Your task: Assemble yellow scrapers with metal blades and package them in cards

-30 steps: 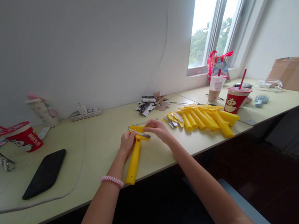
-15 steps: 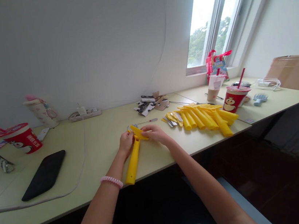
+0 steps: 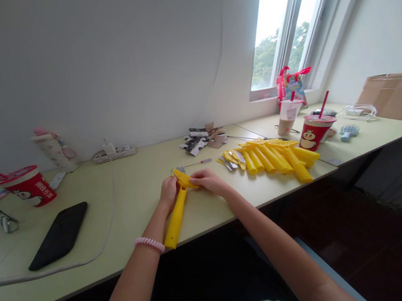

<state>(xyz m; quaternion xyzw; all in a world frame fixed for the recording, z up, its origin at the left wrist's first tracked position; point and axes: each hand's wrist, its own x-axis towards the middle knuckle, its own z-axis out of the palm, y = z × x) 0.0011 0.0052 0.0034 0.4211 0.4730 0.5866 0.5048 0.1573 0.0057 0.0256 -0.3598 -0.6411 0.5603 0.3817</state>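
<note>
My left hand grips a yellow plastic T-shaped handle near its crosspiece, and the long shaft points back towards the table's front edge. My right hand pinches the far end of the yellow crosspiece. A pink coil band circles my left wrist. Beyond my right hand lies a pile of similar yellow handles, with smaller yellow pieces and metal parts at its near end. A thin metal tool lies just past my hands.
A black phone, glasses and a red paper cup stand left. Cardboard scraps and a power strip lie along the wall. Drink cups and a cardboard box stand right. The table's front edge runs close below my hands.
The metal piece seen at the crosspiece a second ago no longer shows there. A thin metal tool now lies beyond my hands. The yellow handle's shaft has tilted slightly further left.
</note>
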